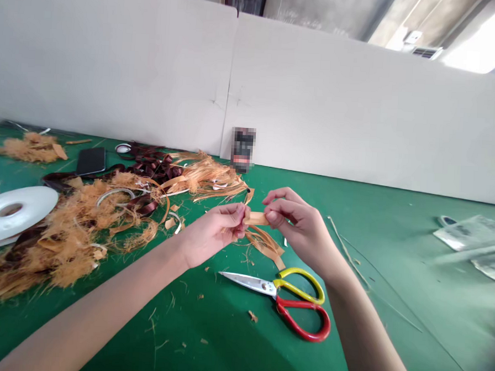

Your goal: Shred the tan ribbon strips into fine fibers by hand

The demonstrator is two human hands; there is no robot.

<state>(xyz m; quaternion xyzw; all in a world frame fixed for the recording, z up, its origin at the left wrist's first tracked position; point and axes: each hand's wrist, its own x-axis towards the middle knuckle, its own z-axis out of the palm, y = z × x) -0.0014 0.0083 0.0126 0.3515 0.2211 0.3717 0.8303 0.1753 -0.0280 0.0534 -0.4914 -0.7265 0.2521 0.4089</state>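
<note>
My left hand (214, 233) and my right hand (295, 227) pinch a flat tan strip of plant fibre (257, 219) between their fingertips, above the green mat (207, 327). The strip's lower part hangs as a loose tan bundle (264, 247) just below my hands. Large-handled steel scissors (279, 295) with yellow and red grips lie closed under my right wrist, not touching either hand. A shaggy heap of tan fibre (74, 243) spreads to the left of my left hand.
A white ribbon spool (11, 214), dark red ribbon (153, 166), a black phone (91, 160) and more fibre lie at the left and back. A clear plastic bag (473, 236) lies at the right. A white partition (338, 107) stands along the far edge, with a pixelated object (243, 149) before it.
</note>
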